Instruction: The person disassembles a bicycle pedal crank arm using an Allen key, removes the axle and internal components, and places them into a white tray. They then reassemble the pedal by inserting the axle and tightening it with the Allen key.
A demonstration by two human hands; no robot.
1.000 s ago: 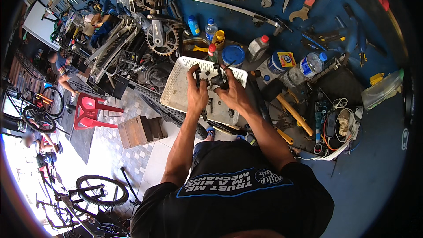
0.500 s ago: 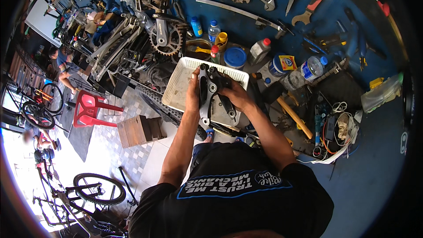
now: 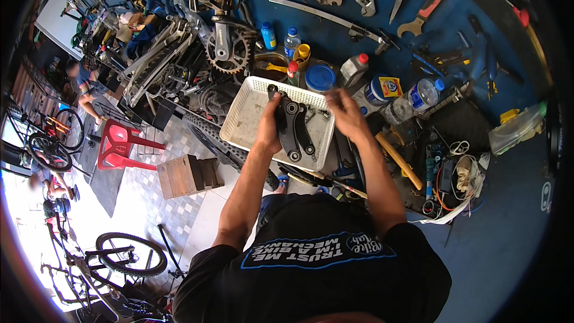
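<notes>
In my left hand is a black bicycle suspension rocker link, its two curved arms side by side with round pivot holes at the ends. My left fingers and thumb grip its left side and hold it over a white plastic basket. My right hand is apart from the link, at the basket's right edge. Motion smears its fingers, and nothing can be made out in them. Small metal parts lie in the basket, partly behind the link.
Bottles and a blue-lidded tub stand beyond the basket. A crankset and other bike parts crowd the left. A wooden-handled tool and cables lie to the right. Tools hang on the blue wall. A red chair stands left on the floor.
My right hand has let go of the rocker link and moved right, off it. The link has turned slightly in my left hand and shifted a little right.
</notes>
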